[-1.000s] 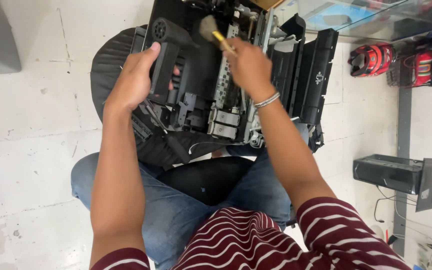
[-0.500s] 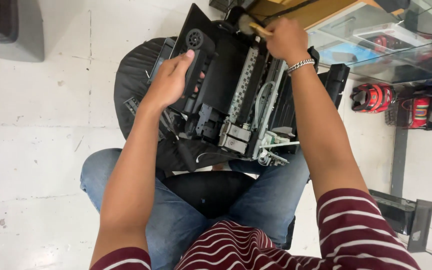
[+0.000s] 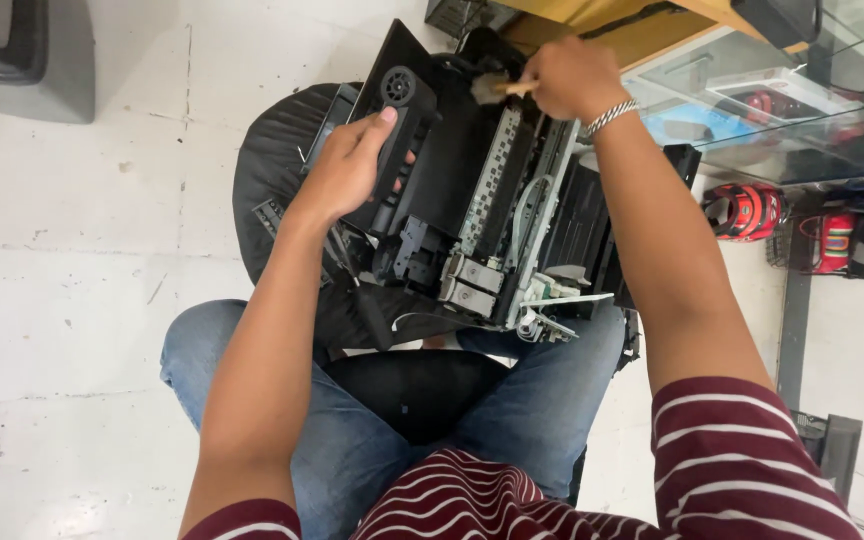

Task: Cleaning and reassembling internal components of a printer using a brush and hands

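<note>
Over a black stool [image 3: 272,180] between your knees, the opened black printer [image 3: 472,210] rests tilted, its long axis running from near your lap up toward the glass-topped worktop [image 3: 802,110], its exposed metal rail facing you. Your left hand [image 3: 347,170] lies spread on the printer's left cover, fingers open and pressing, thumb raised. Your right hand [image 3: 572,80], a silver bracelet [image 3: 609,117] at its wrist, is closed around a small wooden-handled brush [image 3: 497,88] whose bristles point left onto the printer's far end. Both hands sit at the far half of the printer, the left one nearer you.
</note>
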